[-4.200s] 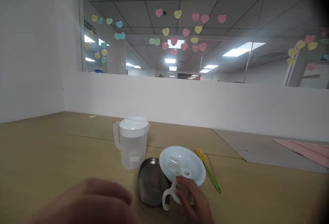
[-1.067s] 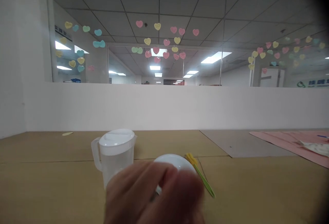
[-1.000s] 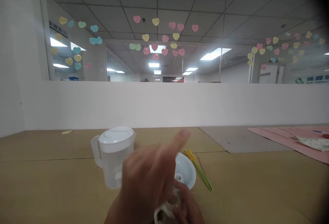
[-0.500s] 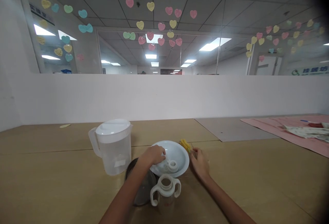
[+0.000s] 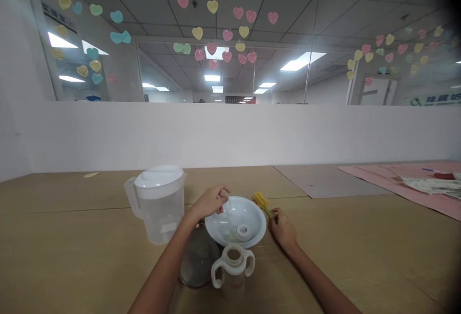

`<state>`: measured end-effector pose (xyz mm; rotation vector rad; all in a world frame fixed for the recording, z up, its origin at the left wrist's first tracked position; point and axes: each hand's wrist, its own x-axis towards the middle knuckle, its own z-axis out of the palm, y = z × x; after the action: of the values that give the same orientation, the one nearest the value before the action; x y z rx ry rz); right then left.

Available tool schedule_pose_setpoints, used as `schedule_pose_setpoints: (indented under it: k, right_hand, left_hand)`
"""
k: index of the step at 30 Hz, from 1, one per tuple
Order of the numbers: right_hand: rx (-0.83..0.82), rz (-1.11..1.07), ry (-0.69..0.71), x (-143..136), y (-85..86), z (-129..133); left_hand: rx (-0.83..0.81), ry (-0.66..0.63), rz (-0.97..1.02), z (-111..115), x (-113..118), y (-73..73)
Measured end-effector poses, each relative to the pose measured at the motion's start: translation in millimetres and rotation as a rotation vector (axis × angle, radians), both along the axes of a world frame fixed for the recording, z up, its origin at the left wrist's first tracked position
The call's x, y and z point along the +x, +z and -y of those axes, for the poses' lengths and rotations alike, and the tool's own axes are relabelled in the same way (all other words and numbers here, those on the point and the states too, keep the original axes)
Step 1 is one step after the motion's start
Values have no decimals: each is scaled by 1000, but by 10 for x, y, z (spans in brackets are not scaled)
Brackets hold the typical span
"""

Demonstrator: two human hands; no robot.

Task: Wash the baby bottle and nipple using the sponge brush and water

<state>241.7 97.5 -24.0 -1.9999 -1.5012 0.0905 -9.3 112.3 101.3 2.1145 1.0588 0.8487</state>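
Observation:
My left hand (image 5: pixel 213 199) is over the left rim of a white bowl (image 5: pixel 256 218), fingers bent together; a small pale piece seems to be at its fingertips, too faint to name. Inside the bowl lies a white ring-shaped cap (image 5: pixel 244 232). My right hand (image 5: pixel 283 227) pinches the green handle of a yellow-headed brush (image 5: pixel 261 200), just right of the bowl. A bottle with two white handles (image 5: pixel 234 268) stands upright in front of the bowl. Beside it, under my left forearm, is a dark round pan or lid (image 5: pixel 200 259).
A clear pitcher with a white lid (image 5: pixel 160 203) stands left of the bowl. On the right, a pink cloth (image 5: pixel 378 179) carries a patterned cloth and a blue pen. A white wall with glass above it borders the table's back.
My left hand has risen from inside the bowl to its left rim. My right hand has closed on the brush handle, and the brush now slants toward it.

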Motion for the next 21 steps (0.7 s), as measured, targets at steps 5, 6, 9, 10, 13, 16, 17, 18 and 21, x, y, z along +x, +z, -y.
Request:
schedule_pose_setpoints:
  k: [5,6,9,10,13,16,17,18,21]
  right_hand:
    - [-21,-4,26,-34,23,22]
    - [-21,0,32,-39,28,24]
    - [9,-1,21,-28,33,19]
    - [15,-5,8,-13,29,14]
    - [8,-31,-16,51,8,-12]
    - [8,-49,25,119,-10,-40]
    - [8,-40,38,138,-11,-46]
    - [1,-19,43,155,-7,-50]
    - [-54,44,26,193,27,-43]
  left_hand:
    - [-233,109,628,57,40,167]
    - [-306,88,735,74,54,202]
    - [-505,-54,1004,106,66,282]
    - [-559,-109,1066,113,60,300]
    - [-647,-214,1165,143,29,338]
    - [-642,-177,1144,194,14,361]
    - [-628,-153,1119,210,15,365]
    - [-613,-131,1087,223,20,365]
    - [-537,-47,982,237,44,343]
